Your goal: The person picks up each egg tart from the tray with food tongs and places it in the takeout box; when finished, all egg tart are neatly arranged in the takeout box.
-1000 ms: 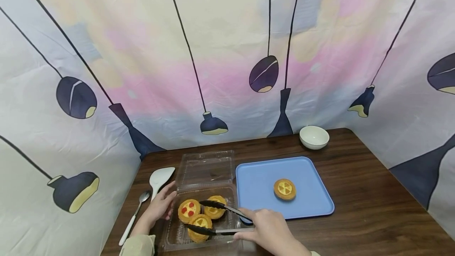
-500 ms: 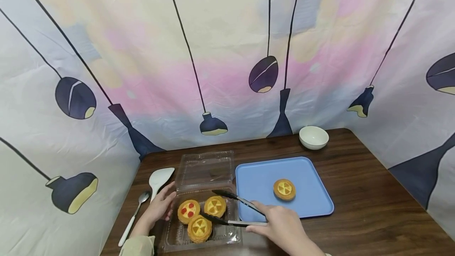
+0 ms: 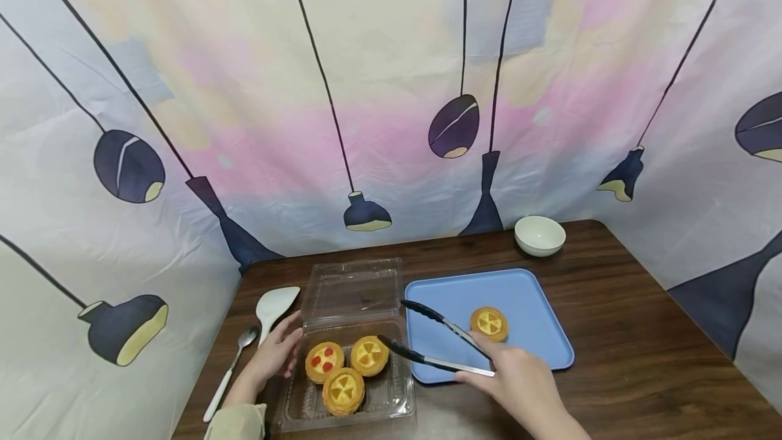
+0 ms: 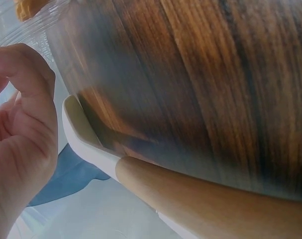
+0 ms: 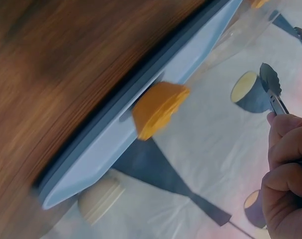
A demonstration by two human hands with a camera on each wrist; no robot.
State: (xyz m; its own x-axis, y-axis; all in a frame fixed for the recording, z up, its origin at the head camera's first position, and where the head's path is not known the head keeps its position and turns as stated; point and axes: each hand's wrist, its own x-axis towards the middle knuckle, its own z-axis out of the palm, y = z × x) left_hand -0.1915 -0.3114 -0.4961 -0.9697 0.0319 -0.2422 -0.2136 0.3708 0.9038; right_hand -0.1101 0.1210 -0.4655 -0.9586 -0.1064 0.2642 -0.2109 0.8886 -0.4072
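No text, label, brand, number or sign can be read in any of the views.

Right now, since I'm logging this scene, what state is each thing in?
Tongs: open, held in the right hand
Clear box: lid open, three tarts face up inside
Tray: flat on the table, one tart face up on it
Bowl: upright, nothing seen inside
Spoon: lying on the table
Spatula: lying on the table, partly behind the left hand
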